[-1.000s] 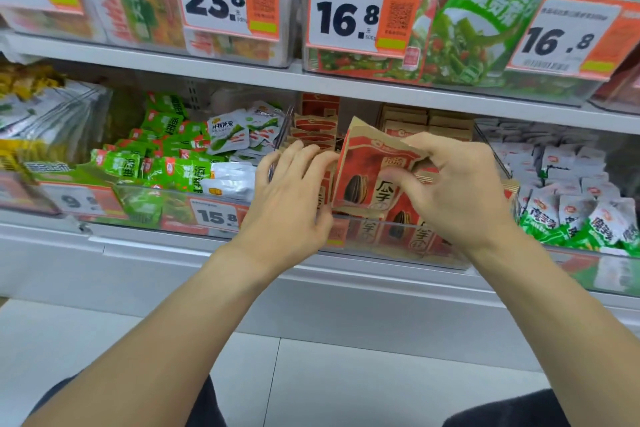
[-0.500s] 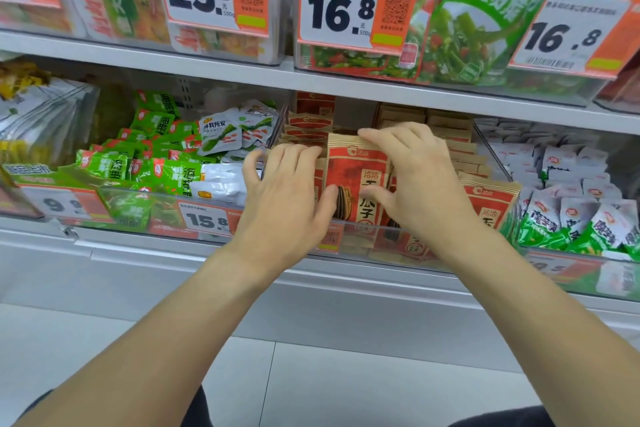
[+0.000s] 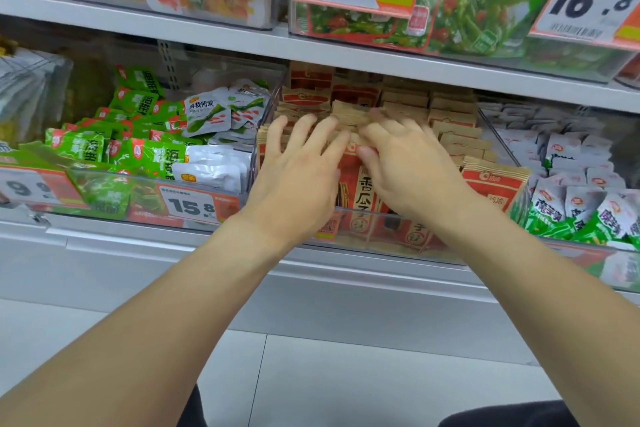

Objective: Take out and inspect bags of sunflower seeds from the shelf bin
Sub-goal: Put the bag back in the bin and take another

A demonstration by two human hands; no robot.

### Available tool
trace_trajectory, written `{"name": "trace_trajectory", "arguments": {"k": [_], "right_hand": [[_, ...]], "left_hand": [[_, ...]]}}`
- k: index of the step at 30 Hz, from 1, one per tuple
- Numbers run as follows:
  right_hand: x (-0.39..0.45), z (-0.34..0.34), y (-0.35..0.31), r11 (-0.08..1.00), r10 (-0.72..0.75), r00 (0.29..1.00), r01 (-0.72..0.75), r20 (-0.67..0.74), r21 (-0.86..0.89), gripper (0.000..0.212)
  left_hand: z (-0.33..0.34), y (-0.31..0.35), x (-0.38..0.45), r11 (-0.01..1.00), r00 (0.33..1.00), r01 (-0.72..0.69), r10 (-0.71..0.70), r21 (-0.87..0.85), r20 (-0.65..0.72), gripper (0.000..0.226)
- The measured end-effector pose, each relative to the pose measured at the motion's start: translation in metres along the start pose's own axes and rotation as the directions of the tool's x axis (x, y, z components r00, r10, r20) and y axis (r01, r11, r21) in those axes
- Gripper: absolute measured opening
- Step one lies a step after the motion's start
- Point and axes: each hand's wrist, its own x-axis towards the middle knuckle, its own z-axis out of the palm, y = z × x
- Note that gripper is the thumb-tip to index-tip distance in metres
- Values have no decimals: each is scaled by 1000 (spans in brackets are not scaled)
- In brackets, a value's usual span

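The left hand [image 3: 298,177] lies with straight, spread fingers over the tops of the upright red and kraft-paper sunflower seed bags [image 3: 363,180]. The right hand [image 3: 412,163] is motion-blurred beside it, so I cannot tell whether its fingers pinch a bag or only press on the row. All the bags stand packed inside the clear plastic shelf bin [image 3: 381,239]; none is lifted out.

The rows are tight: pulling one bag could drag its neighbours up, or topple the loose front bag [image 3: 491,184] over the low bin wall.

A second ago the right hand held one bag up and tilted; half a second ago that bag stood back in the row. Now both hands have moved further in.
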Motion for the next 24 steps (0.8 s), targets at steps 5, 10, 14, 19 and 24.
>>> {"name": "trace_trajectory", "arguments": {"k": [5, 10, 14, 19, 24], "right_hand": [[21, -7, 2, 995, 29, 995, -38, 96, 90, 61], [61, -4, 13, 992, 75, 945, -105, 318, 77, 74], [79, 0, 18, 965, 113, 941, -181, 321, 192, 90], [88, 1, 39, 964, 131, 929, -201, 347, 173, 124], [95, 8, 39, 950, 182, 929, -251, 321, 187, 92]], "left_hand": [[5, -3, 5, 996, 1000, 4, -5, 85, 8, 57], [9, -9, 9, 991, 1000, -5, 4, 130, 9, 48], [13, -8, 10, 989, 1000, -9, 9, 145, -2, 44], [22, -14, 14, 986, 999, -44, 48, 159, -24, 56], [24, -16, 15, 989, 998, -51, 55, 139, -20, 57]]}}
